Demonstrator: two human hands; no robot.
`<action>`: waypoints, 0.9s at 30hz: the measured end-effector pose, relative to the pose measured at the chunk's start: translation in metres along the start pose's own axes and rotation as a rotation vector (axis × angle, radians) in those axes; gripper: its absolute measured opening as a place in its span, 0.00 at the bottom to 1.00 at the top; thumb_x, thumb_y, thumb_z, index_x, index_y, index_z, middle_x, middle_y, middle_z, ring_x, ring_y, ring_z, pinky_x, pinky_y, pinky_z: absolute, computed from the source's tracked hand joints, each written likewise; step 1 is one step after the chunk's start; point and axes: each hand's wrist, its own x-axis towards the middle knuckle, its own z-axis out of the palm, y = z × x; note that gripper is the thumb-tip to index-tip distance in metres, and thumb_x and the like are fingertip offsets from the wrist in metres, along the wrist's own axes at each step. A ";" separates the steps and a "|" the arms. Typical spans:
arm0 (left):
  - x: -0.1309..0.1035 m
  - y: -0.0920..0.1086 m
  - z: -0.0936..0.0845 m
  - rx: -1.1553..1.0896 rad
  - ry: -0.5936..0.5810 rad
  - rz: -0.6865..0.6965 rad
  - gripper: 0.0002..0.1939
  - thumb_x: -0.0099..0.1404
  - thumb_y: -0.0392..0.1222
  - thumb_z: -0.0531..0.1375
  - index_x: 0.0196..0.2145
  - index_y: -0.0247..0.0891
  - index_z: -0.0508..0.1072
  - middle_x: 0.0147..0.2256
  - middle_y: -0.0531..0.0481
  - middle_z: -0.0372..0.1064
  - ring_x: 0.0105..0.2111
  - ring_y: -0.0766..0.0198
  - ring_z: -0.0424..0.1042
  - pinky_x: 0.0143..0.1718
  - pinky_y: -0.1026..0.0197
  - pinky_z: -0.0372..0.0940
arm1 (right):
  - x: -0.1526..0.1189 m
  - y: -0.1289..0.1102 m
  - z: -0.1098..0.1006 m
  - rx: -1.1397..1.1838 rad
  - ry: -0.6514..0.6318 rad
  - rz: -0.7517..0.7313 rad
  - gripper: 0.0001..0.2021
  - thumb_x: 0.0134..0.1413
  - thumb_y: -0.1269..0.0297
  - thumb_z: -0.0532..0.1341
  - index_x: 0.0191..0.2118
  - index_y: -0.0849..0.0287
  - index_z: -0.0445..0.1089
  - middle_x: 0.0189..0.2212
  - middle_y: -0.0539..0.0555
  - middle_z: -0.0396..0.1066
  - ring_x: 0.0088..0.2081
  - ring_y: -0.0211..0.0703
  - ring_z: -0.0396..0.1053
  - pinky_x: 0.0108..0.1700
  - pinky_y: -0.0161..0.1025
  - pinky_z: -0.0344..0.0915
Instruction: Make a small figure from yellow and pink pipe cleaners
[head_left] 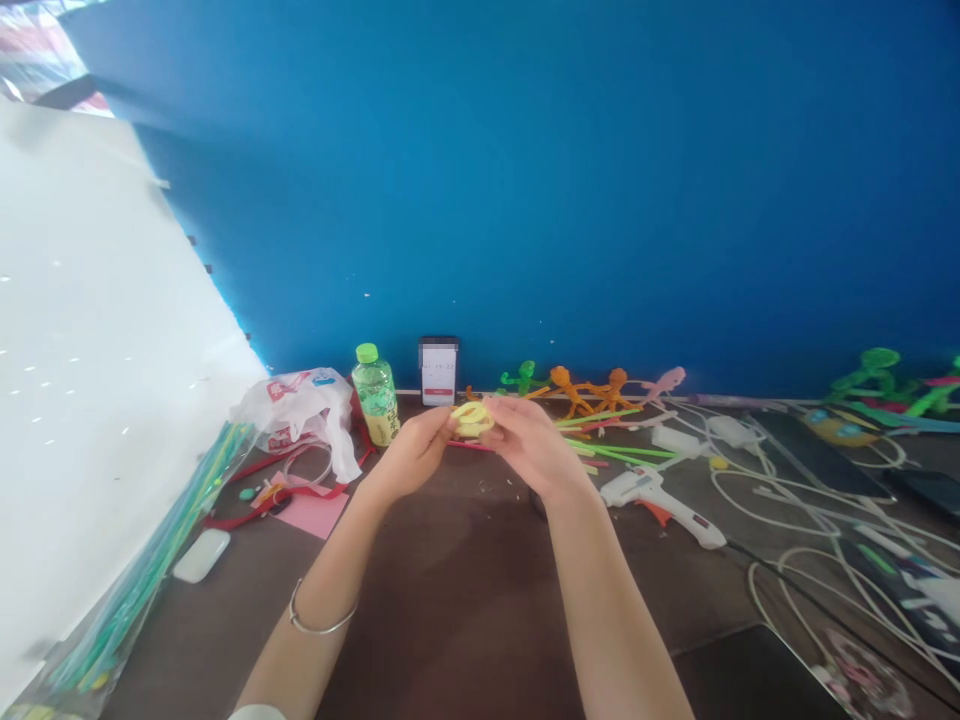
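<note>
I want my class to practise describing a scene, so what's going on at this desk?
A person holds a small looped yellow piece between the fingers of the left hand and the right hand, raised over a dark table. Behind the hands, a phone stands upright beside a green-capped bottle. A white glue gun lies to the right, near loose green sticks. Small green, orange and pink figures line up along the blue wall.

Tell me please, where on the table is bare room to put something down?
Bare tabletop lies between the left forearm and right forearm; a smaller patch separates the left forearm from the white case. Crowded: the right side, around glue gun and chargers, and the back, from bottle to orange figures.
</note>
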 end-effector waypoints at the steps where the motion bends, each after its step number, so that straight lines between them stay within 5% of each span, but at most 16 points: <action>1: 0.000 0.001 0.001 -0.012 -0.003 -0.002 0.16 0.65 0.47 0.43 0.25 0.36 0.58 0.24 0.54 0.56 0.25 0.69 0.54 0.27 0.65 0.51 | 0.000 0.000 0.001 0.000 -0.004 -0.004 0.11 0.44 0.59 0.64 0.23 0.62 0.67 0.20 0.47 0.55 0.21 0.29 0.49 0.24 0.32 0.50; 10: 0.000 0.001 0.005 -0.191 -0.101 -0.117 0.20 0.64 0.52 0.42 0.24 0.36 0.58 0.22 0.55 0.53 0.24 0.69 0.53 0.26 0.64 0.50 | -0.001 -0.004 -0.002 -0.200 0.222 -0.269 0.11 0.42 0.55 0.64 0.29 0.58 0.70 0.19 0.47 0.58 0.23 0.34 0.56 0.27 0.34 0.55; 15: -0.001 0.006 0.001 -0.256 -0.198 -0.106 0.20 0.64 0.52 0.43 0.22 0.35 0.58 0.20 0.56 0.51 0.21 0.71 0.52 0.24 0.65 0.48 | -0.006 -0.007 -0.006 -0.128 0.068 -0.168 0.09 0.42 0.58 0.65 0.27 0.58 0.70 0.23 0.49 0.64 0.26 0.34 0.60 0.31 0.35 0.60; 21: -0.002 0.006 0.003 -0.227 -0.154 -0.127 0.20 0.64 0.53 0.43 0.22 0.35 0.58 0.20 0.56 0.50 0.21 0.71 0.51 0.23 0.65 0.47 | -0.004 -0.006 -0.007 -0.120 0.057 -0.163 0.10 0.40 0.58 0.66 0.26 0.58 0.67 0.23 0.47 0.64 0.25 0.33 0.61 0.30 0.34 0.61; 27: -0.003 0.011 0.012 -0.201 0.023 -0.106 0.19 0.65 0.52 0.42 0.31 0.36 0.62 0.24 0.53 0.58 0.25 0.69 0.56 0.26 0.65 0.52 | -0.004 -0.006 -0.003 -0.216 0.092 -0.217 0.11 0.41 0.57 0.65 0.28 0.59 0.67 0.25 0.50 0.68 0.27 0.35 0.65 0.34 0.36 0.63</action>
